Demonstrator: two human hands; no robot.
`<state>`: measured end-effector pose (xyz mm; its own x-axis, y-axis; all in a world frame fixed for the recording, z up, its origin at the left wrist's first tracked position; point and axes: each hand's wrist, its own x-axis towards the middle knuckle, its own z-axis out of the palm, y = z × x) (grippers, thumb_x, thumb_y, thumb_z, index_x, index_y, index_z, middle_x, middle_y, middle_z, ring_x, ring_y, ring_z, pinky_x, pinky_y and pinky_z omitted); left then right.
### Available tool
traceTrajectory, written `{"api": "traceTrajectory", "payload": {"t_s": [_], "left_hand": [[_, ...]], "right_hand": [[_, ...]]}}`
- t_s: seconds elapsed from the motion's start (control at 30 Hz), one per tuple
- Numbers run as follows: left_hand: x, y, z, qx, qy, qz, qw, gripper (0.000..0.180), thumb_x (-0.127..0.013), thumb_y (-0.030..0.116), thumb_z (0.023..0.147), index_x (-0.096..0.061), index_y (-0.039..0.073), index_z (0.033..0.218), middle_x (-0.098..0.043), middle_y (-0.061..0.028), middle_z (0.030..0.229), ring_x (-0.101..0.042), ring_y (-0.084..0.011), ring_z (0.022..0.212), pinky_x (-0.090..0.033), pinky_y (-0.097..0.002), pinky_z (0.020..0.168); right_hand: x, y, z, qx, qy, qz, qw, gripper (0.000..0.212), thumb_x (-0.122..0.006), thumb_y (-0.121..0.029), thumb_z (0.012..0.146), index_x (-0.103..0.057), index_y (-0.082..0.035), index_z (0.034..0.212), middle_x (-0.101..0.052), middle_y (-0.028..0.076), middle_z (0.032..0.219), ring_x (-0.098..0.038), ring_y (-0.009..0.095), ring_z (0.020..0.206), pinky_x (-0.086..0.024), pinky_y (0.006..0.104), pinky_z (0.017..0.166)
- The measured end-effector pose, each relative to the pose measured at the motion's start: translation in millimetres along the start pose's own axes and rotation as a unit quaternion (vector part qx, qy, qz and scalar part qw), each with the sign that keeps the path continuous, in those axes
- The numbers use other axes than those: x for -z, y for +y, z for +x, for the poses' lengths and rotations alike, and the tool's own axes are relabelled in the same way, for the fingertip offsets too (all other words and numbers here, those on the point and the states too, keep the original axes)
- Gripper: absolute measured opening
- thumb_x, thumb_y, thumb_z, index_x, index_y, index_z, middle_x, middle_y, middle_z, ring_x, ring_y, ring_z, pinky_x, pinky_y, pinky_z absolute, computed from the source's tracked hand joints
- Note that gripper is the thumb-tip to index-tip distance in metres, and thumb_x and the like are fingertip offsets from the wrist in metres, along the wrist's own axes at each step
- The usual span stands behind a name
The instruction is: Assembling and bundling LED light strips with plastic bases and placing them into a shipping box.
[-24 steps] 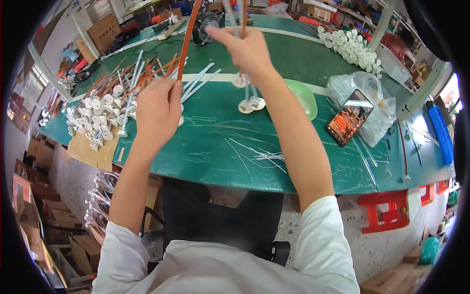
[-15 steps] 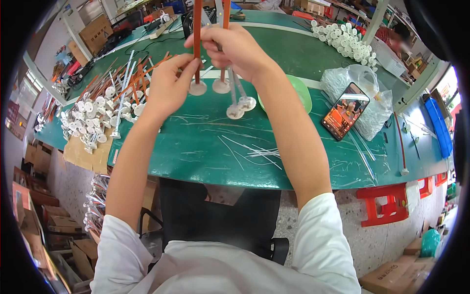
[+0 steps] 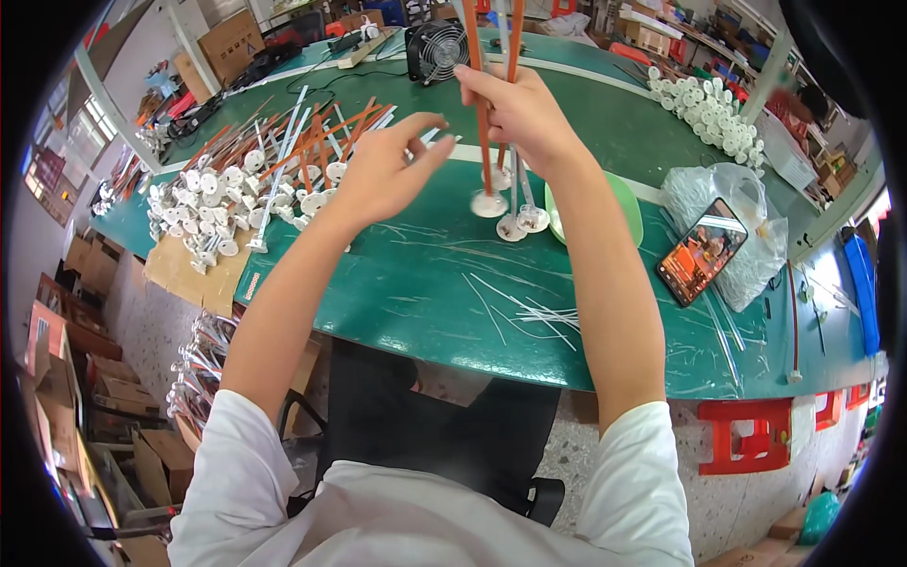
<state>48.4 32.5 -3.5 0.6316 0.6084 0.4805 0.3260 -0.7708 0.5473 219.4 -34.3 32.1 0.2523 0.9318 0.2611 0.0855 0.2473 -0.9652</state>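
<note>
My right hand (image 3: 531, 121) grips a small bundle of long thin sticks, some reddish-brown (image 3: 482, 142) and some whitish, upright above the table. Their round white disc ends (image 3: 488, 203) hang lowest, just over the green tabletop. To the left of the bundle, my left hand (image 3: 389, 175) is empty, with thumb and fingers apart. A large pile of similar brown and white sticks with white disc ends (image 3: 210, 194) lies left of my left hand. Behind my right forearm, a light green bowl (image 3: 619, 210) is partly hidden.
Thin white strips (image 3: 534, 312) lie on the green table (image 3: 406, 293). A phone (image 3: 702, 250) leans on a clear plastic bag (image 3: 756, 236) at the right. At the back are a black fan (image 3: 442, 52) and a heap of white discs (image 3: 709, 113). A red stool (image 3: 751, 437) stands beyond the front edge.
My left hand has let go of a brown stick and drawn away to the left. That stick is now with the others in my right hand. The whole view has shifted.
</note>
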Motion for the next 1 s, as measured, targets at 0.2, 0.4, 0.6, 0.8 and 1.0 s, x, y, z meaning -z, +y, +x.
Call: {"api": "traceTrajectory", "payload": {"t_s": [0.2,0.4,0.6,0.8,1.0], "left_hand": [[14.6,-62.9,13.6,0.075,0.013,0.227,0.971,0.025,-0.058,0.028,0.087,-0.071,0.007,0.09,-0.068,-0.0174,0.082,-0.066,-0.0362,0.08,-0.052,-0.046,0.074],[20.9,-54.3,19.6,0.135,-0.219,0.332,0.908,0.031,-0.063,0.033,0.08,-0.07,0.006,0.095,-0.068,-0.0156,0.096,-0.067,-0.0332,0.092,-0.054,-0.0455,0.079],[-1.8,-79.7,20.4,0.132,-0.226,0.35,0.9,0.03,-0.068,0.023,0.07,-0.069,0.002,0.092,-0.068,-0.0189,0.095,-0.067,-0.0331,0.09,-0.055,-0.0419,0.078],[7.8,-86.9,25.1,0.048,-0.184,0.285,0.939,0.022,-0.07,0.018,0.064,-0.067,0.0,0.074,-0.067,-0.0176,0.078,-0.065,-0.0333,0.075,-0.053,-0.0386,0.071],[40.4,-65.6,14.2,0.117,-0.082,0.07,0.987,0.02,-0.074,0.018,0.072,-0.069,0.0,0.08,-0.067,-0.01,0.07,-0.065,-0.0203,0.067,-0.05,-0.0301,0.065]], "right_hand": [[18.7,8.2,8.5,-0.026,-0.049,0.009,0.998,0.015,-0.062,-0.023,0.092,-0.054,-0.01,0.089,-0.051,-0.005,0.075,-0.042,0.004,0.061,-0.034,0.0218,0.053],[16.0,4.7,4.9,-0.056,-0.033,-0.1,0.993,0.021,-0.062,-0.031,0.091,-0.052,-0.013,0.086,-0.056,-0.004,0.077,-0.048,0.006,0.067,-0.039,0.0243,0.062],[15.6,4.7,6.2,-0.056,-0.056,-0.098,0.992,0.022,-0.062,-0.033,0.091,-0.052,-0.014,0.085,-0.06,-0.003,0.075,-0.05,0.007,0.068,-0.04,0.0249,0.063],[13.3,2.2,6.6,-0.045,-0.049,-0.078,0.995,0.023,-0.06,-0.032,0.093,-0.052,-0.013,0.083,-0.059,-0.001,0.071,-0.05,0.008,0.066,-0.04,0.0257,0.06],[8.7,0.7,1.9,-0.029,-0.033,-0.073,0.996,0.028,-0.056,-0.032,0.095,-0.047,-0.014,0.075,-0.052,-0.002,0.061,-0.046,0.008,0.055,-0.037,0.0259,0.055]]}}
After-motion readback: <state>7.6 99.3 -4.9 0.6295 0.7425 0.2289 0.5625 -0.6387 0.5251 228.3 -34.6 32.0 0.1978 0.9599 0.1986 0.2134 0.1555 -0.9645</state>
